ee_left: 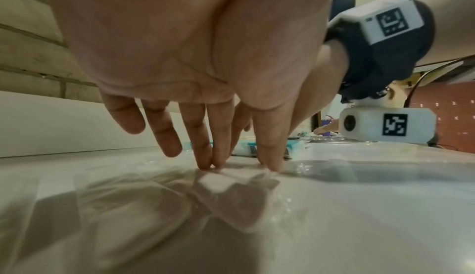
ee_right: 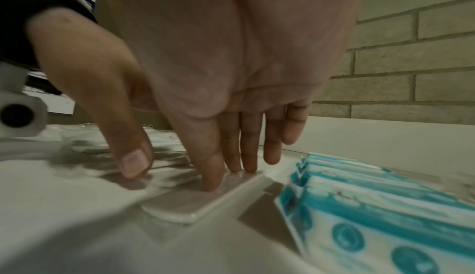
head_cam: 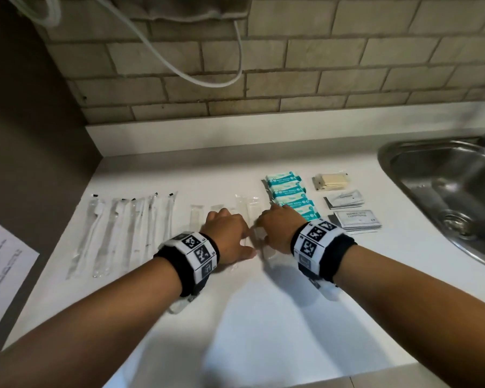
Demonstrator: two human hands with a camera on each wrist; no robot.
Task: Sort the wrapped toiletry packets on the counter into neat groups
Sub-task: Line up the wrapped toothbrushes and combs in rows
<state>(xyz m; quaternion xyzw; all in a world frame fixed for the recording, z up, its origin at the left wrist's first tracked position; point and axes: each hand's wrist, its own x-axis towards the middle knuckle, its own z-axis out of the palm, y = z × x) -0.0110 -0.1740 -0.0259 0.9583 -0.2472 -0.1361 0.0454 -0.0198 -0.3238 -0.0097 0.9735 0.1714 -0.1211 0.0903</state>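
- at counter centre, left hand and right hand press straight fingers on clear packets.
- slide flat toward twelve o'clock, clear of teal packets at two.

Clear-wrapped flat packets lie mid-counter, between long clear sleeves and overlapping teal-and-white packets.

The head view looks steeply down from above the white counter toward the brick wall, taking in its full width. Both wrist views sit just above the counter, under each palm, facing along the fingers. The left one looks toward the teal packets; the right one has those teal packets close alongside. All three share them.
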